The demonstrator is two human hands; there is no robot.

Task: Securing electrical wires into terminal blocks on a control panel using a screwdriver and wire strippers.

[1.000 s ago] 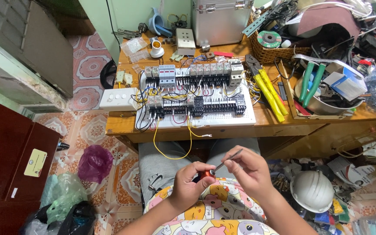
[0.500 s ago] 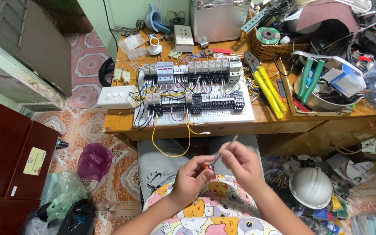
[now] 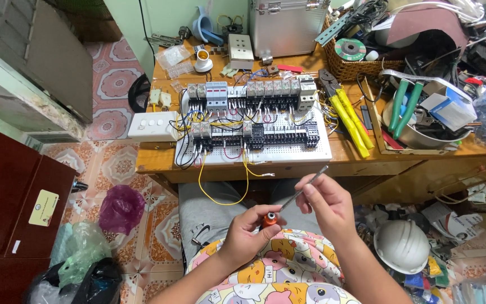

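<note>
My left hand point(image 3: 248, 228) is closed around a small orange screwdriver handle point(image 3: 270, 218), held over my lap. My right hand point(image 3: 324, 204) pinches a thin grey metal shaft point(image 3: 305, 188) that slants up to the right, its lower end at the handle. In front of me a white perforated wiring panel point(image 3: 322, 153) lies on the wooden workbench point(image 3: 158, 159), carrying rows of breakers, relays and terminal blocks. A yellow wire point(image 3: 220, 197) loops down from the panel over the bench edge, just beyond my hands.
A white switch box point(image 3: 153, 126) sits left of the panel, yellow-handled crimpers point(image 3: 351, 121) to its right. A metal bowl of green-handled tools point(image 3: 423, 126), a wicker basket point(image 3: 361, 62) and a silver case point(image 3: 285, 25) crowd the back. A white hard hat point(image 3: 403, 245) lies on the floor.
My hands have stayed over my lap. The grey shaft has tilted and slid so its lower end meets the orange handle, and my right hand has shifted slightly right.
</note>
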